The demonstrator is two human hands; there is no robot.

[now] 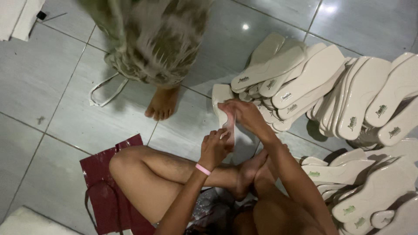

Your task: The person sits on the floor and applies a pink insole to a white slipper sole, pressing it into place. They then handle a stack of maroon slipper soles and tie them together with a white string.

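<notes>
Far left, top corner: white sheets [19, 15] lying on the grey tiled floor [39, 82]. Below them, a loop of white strap [106, 90]. Lower left: a dark red glossy bag [106, 187] flat on the tiles, partly under the seated person's bent knee. Upper centre: another person in a patterned garment [148, 41], one bare foot [162, 103] planted on the floor.

Centre: left hand [214, 148], pink band [202, 169] at the wrist, fingers pinched on the lower edge of a thin pale insole piece [230, 126]. Right hand [243, 114] closed on the upper end of that same piece, held upright between both hands, above the crossed feet.

Right: a heap of cream shoe insoles [313, 78], overlapping, green marks at the heels; a second heap [374, 191] lower right.
</notes>
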